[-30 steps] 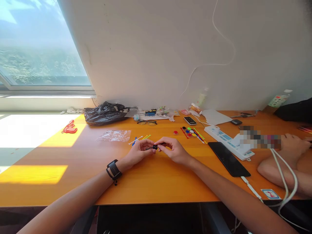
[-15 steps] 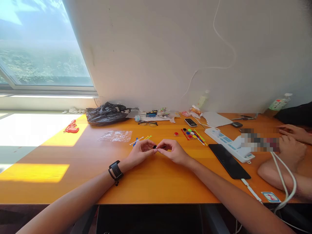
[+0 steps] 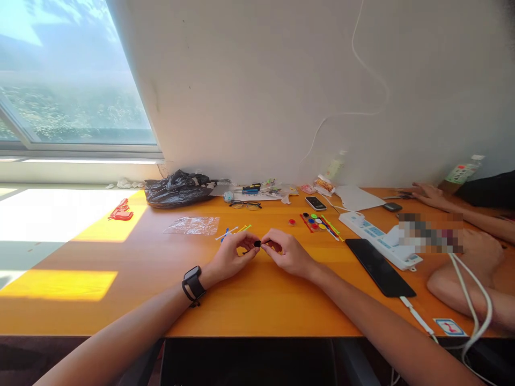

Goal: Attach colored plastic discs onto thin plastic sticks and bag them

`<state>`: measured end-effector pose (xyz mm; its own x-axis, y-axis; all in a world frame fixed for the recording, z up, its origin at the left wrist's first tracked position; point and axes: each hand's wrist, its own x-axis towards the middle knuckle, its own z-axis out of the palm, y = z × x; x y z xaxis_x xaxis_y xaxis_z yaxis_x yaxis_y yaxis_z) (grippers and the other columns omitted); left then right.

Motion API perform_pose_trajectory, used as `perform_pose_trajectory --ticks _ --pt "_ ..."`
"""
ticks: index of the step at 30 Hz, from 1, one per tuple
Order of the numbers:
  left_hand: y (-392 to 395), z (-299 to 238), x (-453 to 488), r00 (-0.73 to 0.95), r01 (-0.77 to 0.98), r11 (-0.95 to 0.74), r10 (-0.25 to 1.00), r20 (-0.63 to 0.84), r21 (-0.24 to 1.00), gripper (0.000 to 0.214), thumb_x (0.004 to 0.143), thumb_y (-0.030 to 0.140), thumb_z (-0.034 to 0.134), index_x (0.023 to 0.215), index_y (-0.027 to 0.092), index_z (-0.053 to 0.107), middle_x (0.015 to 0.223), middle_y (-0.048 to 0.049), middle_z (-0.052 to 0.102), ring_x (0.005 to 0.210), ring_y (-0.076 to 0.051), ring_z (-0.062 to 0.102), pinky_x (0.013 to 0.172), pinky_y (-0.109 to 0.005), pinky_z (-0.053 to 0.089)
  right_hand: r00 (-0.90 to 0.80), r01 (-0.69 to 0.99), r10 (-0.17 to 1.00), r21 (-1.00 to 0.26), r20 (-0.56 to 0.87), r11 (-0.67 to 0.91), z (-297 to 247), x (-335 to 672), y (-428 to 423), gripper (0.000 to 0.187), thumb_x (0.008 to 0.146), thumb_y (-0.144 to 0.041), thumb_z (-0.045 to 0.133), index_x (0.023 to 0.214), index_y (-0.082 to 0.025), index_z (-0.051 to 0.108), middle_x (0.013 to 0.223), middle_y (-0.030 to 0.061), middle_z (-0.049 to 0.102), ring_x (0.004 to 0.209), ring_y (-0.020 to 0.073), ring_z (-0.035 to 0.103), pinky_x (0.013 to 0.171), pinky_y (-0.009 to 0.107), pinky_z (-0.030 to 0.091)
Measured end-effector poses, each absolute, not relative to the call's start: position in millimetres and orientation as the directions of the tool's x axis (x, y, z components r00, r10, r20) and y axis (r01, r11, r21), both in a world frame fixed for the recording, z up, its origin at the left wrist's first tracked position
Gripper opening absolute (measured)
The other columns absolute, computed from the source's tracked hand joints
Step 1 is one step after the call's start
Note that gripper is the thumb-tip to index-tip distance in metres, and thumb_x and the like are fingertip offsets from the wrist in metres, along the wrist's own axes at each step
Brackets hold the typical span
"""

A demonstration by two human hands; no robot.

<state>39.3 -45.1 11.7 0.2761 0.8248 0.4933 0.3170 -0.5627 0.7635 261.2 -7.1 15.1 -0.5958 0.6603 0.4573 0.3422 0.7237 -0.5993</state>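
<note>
Between my fingertips, just above the middle of the table, is a small round black piece (image 3: 257,244). My left hand (image 3: 235,251) pinches it from the left, and a thin dark end shows under those fingers. From the other side my right hand (image 3: 287,251) closes thumb and fingers at the piece's right edge, on a thin dark part mostly hidden by the fingers. Blue and white plastic sticks (image 3: 226,234) lie behind my left hand, with yellow-green sticks (image 3: 244,227) beside them. Beyond my right hand are several coloured discs (image 3: 314,221) and a lone red disc (image 3: 292,222).
A phone (image 3: 380,267) and a white power strip (image 3: 376,236) with cables lie to the right. Another person's arm (image 3: 466,279) rests there. Leftward are a clear plastic bag (image 3: 193,225), a red toy gun (image 3: 121,210) and a black bag (image 3: 177,190). Glasses (image 3: 245,205) lie behind.
The black piece has turned slightly between my fingers and shows more of its face. The other person's far hand has reached out toward the back of the table.
</note>
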Motion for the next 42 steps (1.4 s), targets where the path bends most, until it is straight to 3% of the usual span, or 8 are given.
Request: perform_pose_trajectory --ticks 9,21,24,27,32,36,38,42 --pt "-46 9 34 0.298 0.418 -0.599 0.800 0.520 0.683 0.011 0.079 0.014 0.071 0.089 0.020 0.073 0.084 -0.0032 0.076 0.076 -0.018 0.067 0.074 -0.030 0.054 -0.657 0.365 0.655 -0.602 0.374 0.710 11 260 -10 0.009 0.097 -0.027 0.064 0.095 -0.021 0.071 0.084 0.0024 0.068 0.074 0.0170 0.057 0.067 0.029 0.042" --pt "-53 17 34 0.297 0.416 -0.542 0.840 0.454 0.730 0.008 0.080 0.024 0.078 0.080 0.018 0.072 0.073 -0.0023 0.072 0.065 -0.016 0.063 0.066 -0.028 0.050 -0.678 0.335 0.632 -0.608 0.375 0.720 12 258 -14 0.007 0.097 -0.026 0.065 0.094 -0.021 0.069 0.085 0.0019 0.066 0.076 0.0167 0.057 0.068 0.028 0.041" --pt "-54 20 36 0.262 0.303 -0.507 0.858 0.441 0.807 0.014 0.083 0.029 0.077 0.092 0.017 0.075 0.083 -0.0052 0.075 0.074 -0.018 0.067 0.072 -0.030 0.054 -0.649 0.304 0.642 -0.633 0.409 0.712 13 258 -11 0.009 0.099 -0.028 0.063 0.097 -0.022 0.069 0.086 0.0021 0.062 0.075 0.0167 0.054 0.068 0.029 0.041" --pt "-53 23 38 0.268 0.120 -0.361 0.909 0.319 0.925 0.027 0.093 0.039 0.071 0.107 0.016 0.077 0.096 -0.0093 0.077 0.088 -0.022 0.071 0.082 -0.033 0.056 -0.621 0.270 0.644 -0.649 0.447 0.711 16 261 -8 0.012 0.102 -0.028 0.058 0.097 -0.022 0.066 0.087 0.0022 0.058 0.076 0.0170 0.052 0.070 0.030 0.042" --pt "-50 23 39 0.312 -0.050 -0.188 0.930 0.194 0.981 0.033 0.088 0.044 0.080 0.104 0.015 0.078 0.099 -0.0106 0.078 0.089 -0.021 0.071 0.084 -0.034 0.055 -0.620 0.262 0.641 -0.651 0.452 0.712 18 264 -5 0.019 0.106 -0.032 0.050 0.095 -0.023 0.063 0.089 0.0035 0.058 0.077 0.0185 0.053 0.073 0.032 0.045" --pt "-49 24 39 0.298 -0.078 -0.188 0.933 0.203 0.979 0.033 0.087 0.044 0.083 0.101 0.015 0.077 0.092 -0.0069 0.075 0.081 -0.017 0.067 0.080 -0.030 0.053 -0.577 0.258 0.628 -0.613 0.522 0.747 21 262 -7 0.019 0.105 -0.035 0.052 0.115 -0.025 0.065 0.111 0.0091 0.061 0.102 0.0242 0.058 0.089 0.038 0.051" --pt "-48 24 39 0.262 -0.083 -0.203 0.940 0.218 0.976 0.034 0.085 0.045 0.085 0.098 0.015 0.076 0.090 -0.0060 0.074 0.083 -0.017 0.067 0.080 -0.030 0.054 -0.534 0.265 0.620 -0.582 0.575 0.769 23 261 -8 0.029 0.104 -0.036 0.056 0.131 -0.027 0.061 0.128 0.0121 0.057 0.118 0.0276 0.055 0.100 0.043 0.049" --pt "-45 21 37 0.204 -0.091 -0.203 0.954 0.218 0.975 0.036 0.082 0.044 0.088 0.100 0.015 0.076 0.093 -0.0072 0.077 0.086 -0.019 0.070 0.084 -0.033 0.056 -0.509 0.267 0.662 -0.629 0.551 0.730 30 264 -8 0.037 0.106 -0.043 0.052 0.139 -0.027 0.059 0.115 0.0093 0.059 0.100 0.0235 0.057 0.092 0.039 0.049"
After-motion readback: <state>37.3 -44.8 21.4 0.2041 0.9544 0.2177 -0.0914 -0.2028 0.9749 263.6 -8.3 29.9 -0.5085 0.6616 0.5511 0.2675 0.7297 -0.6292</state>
